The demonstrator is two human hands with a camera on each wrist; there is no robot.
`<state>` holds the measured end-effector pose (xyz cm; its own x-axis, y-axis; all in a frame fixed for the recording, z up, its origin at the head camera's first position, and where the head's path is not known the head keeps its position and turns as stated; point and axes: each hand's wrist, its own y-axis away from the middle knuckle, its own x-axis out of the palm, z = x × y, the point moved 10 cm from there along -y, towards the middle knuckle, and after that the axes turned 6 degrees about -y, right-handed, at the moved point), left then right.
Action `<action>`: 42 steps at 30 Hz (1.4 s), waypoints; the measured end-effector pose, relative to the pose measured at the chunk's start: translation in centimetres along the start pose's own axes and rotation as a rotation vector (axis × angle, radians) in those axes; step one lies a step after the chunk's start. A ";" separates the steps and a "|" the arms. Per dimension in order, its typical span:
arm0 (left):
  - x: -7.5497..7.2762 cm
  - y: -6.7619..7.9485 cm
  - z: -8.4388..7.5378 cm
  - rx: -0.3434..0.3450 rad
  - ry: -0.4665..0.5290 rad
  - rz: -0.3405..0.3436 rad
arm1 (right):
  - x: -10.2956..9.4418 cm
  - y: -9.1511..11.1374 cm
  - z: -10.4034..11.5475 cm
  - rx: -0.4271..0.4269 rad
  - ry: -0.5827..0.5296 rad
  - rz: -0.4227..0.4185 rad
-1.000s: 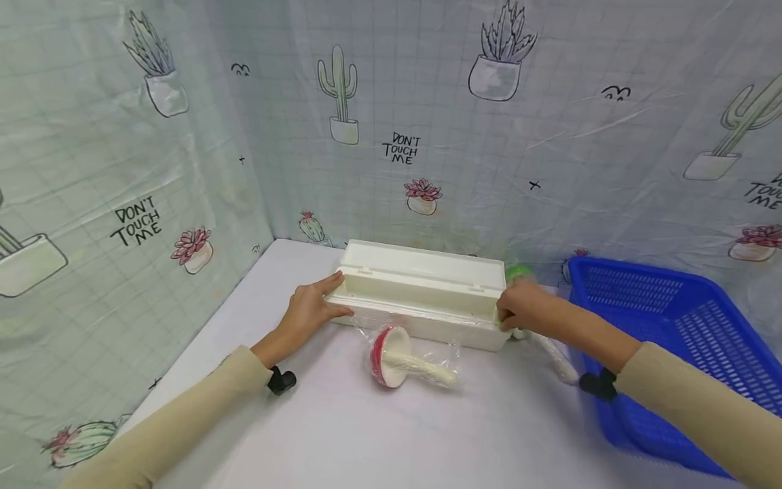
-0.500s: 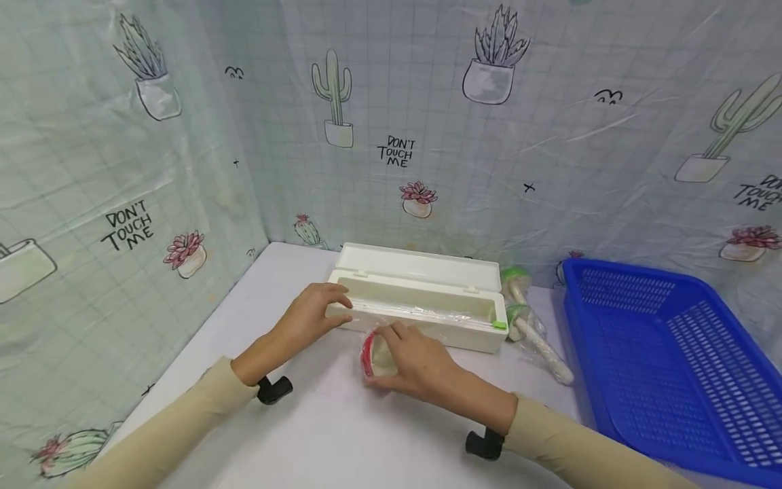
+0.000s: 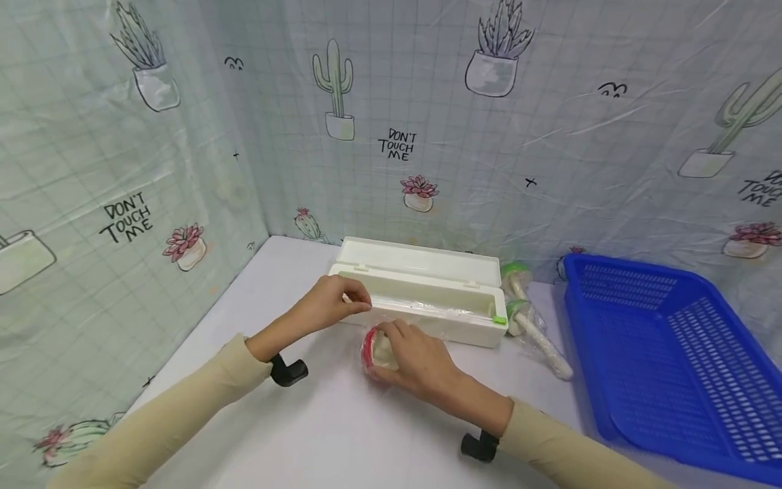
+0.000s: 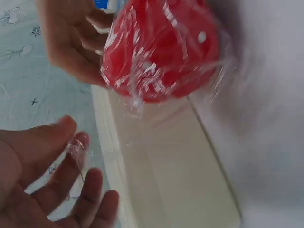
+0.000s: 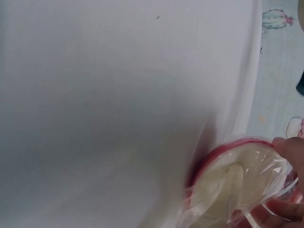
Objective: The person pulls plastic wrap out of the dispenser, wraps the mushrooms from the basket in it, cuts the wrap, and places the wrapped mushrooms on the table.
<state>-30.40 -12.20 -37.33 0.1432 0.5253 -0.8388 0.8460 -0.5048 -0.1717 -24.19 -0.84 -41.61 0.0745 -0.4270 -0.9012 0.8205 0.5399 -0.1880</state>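
Observation:
A toy mushroom with a white-dotted red cap (image 4: 161, 52) and pale stem is wrapped in clear film. My right hand (image 3: 421, 360) grips it by the cap rim, low in front of the white cling film dispenser (image 3: 440, 331); the palm hides the stem in the head view. Thumb and forefinger of my left hand (image 3: 324, 302) pinch a wisp of cling film (image 4: 78, 148), just above the dispenser's front left. The dispenser's lid (image 3: 421, 260) is raised, and a green slide cutter (image 3: 499, 320) sits at its right end. In the right wrist view, film stretches over the cap's pale underside (image 5: 251, 166).
Two film-wrapped toy mushrooms, one green-capped (image 3: 516, 269) at the back and one with a long white stem (image 3: 544, 346), lie right of the dispenser. A blue plastic basket (image 3: 601, 407) stands at the far right. A printed curtain (image 3: 452, 156) backs the white table (image 3: 342, 435).
My right hand has left the dispenser's right end and taken hold of the red mushroom. My left hand has let go of the dispenser's left end, moved right and pinched the film.

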 end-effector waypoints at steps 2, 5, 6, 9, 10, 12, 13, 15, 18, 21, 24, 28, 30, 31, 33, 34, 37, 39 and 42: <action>0.7 0.7 -0.8 0.080 0.011 0.035 | 0.1 -0.1 -0.3 0.010 -0.029 -0.003; 2.5 2.1 -1.4 0.176 0.093 0.115 | 0.3 -0.1 -0.7 0.022 -0.075 0.000; 3.1 2.5 -1.4 0.188 0.136 0.137 | 0.3 -0.1 -0.8 0.025 -0.095 0.003; 4.1 3.3 -1.5 0.203 0.214 0.142 | 0.4 0.1 -1.2 0.027 -0.166 0.036; 4.3 3.5 -1.6 0.216 0.213 0.130 | 0.3 0.2 -1.4 0.022 -0.190 0.052; 4.3 3.8 -2.2 0.246 0.149 0.100 | -0.7 0.2 -1.8 -0.001 -0.228 0.044; 4.3 3.9 -2.5 0.258 0.108 0.087 | -1.5 0.2 -2.1 -0.018 -0.226 0.024; 4.5 4.1 -3.1 0.285 0.019 0.060 | -3.2 0.1 -2.7 -0.060 -0.151 -0.026; 4.9 4.3 -3.7 0.291 -0.054 0.034 | -5.3 0.3 -3.6 -0.109 0.026 -0.098; 5.3 4.3 -4.1 0.290 -0.082 -0.001 | -5.8 0.4 -3.8 -0.183 0.205 -0.110; 5.6 4.3 -4.3 0.288 -0.111 -0.035 | -5.8 0.5 -3.8 -0.234 0.322 -0.133; 5.6 4.2 -4.6 0.306 -0.132 -0.073 | -6.0 0.7 -4.4 -0.177 0.363 -0.101; 5.4 4.3 -4.7 0.313 -0.127 -0.082 | -6.2 0.9 -4.9 -0.113 0.300 -0.057; 5.3 4.3 -4.8 0.315 -0.127 -0.082 | -6.3 1.0 -5.1 -0.080 0.245 -0.035; 5.3 4.2 -5.1 0.308 -0.116 -0.059 | -6.4 1.0 -5.3 -0.017 0.105 0.001; 5.4 4.1 -5.2 0.298 -0.118 -0.039 | -6.4 1.1 -5.3 0.014 0.028 0.015; 5.6 3.9 -5.6 0.258 -0.123 0.022 | -6.4 1.4 -4.9 0.080 -0.187 0.027; 5.8 3.7 -5.7 0.220 -0.113 0.050 | -6.3 2.0 -4.1 0.087 -0.270 0.005; 6.1 3.2 -5.5 0.172 -0.074 0.072 | -5.6 3.2 -2.9 0.055 -0.319 -0.049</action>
<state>-23.95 -6.82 -40.14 0.1563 0.4353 -0.8866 0.7339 -0.6519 -0.1907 -23.61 5.36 -38.30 0.2010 -0.6623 -0.7218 0.8563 0.4767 -0.1990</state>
